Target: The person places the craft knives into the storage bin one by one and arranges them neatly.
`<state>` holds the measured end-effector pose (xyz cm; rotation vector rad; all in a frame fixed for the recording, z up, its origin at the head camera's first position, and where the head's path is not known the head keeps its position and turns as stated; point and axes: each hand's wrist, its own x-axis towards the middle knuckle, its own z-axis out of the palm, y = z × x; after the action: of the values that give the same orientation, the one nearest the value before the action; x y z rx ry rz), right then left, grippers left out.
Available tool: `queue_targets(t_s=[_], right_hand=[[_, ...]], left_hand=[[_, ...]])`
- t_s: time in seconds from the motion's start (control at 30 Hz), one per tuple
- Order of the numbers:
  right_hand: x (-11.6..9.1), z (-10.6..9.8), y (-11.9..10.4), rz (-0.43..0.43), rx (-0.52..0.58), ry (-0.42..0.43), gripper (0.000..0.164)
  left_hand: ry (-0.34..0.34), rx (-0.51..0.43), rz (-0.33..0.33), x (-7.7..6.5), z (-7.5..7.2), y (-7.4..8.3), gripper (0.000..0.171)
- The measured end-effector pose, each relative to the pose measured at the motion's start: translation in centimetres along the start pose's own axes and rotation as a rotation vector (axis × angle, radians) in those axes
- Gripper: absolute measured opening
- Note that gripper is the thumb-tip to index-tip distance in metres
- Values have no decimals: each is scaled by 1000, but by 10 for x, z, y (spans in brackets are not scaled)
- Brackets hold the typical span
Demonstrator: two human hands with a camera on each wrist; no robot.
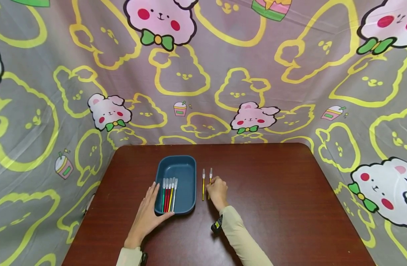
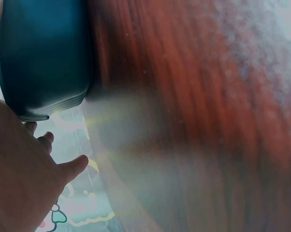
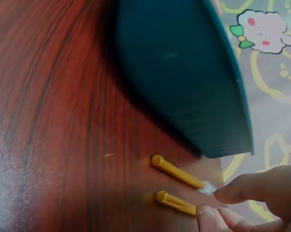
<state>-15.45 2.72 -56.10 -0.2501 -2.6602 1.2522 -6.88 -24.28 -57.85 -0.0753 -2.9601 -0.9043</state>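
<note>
A blue tray (image 1: 186,184) stands on the table, with several capped craft knives (image 1: 168,194) lying side by side in its left half: green, red, yellow and silver handles. My left hand (image 1: 146,214) rests against the tray's left side and near corner, fingers straight and thumb spread along the near rim. Right of the tray, one yellow craft knife (image 1: 203,186) with a clear cap lies on the table. Beside it, my right hand (image 1: 218,192) pinches a second yellow craft knife (image 3: 174,202) between thumb and fingers. Part of that knife is hidden by the fingers.
The brown wooden table (image 1: 273,192) extends right of the hands and toward the front. A patterned cloth curtain (image 1: 203,81) hangs behind it and along both sides.
</note>
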Motion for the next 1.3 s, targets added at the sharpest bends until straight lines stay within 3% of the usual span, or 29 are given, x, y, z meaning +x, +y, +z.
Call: queue_targets(t_s=[0.37, 1.13, 1.3], right_hand=[[-4, 8, 11, 26, 0, 12, 21], [1, 9, 13, 40, -65, -23, 17], [5, 7, 13, 33, -81, -40, 27]], left_hand=[[1, 1, 5, 0, 0, 0, 126], [0, -10, -1, -1, 0, 0, 127], [-3, -4, -7, -1, 0, 0, 127]])
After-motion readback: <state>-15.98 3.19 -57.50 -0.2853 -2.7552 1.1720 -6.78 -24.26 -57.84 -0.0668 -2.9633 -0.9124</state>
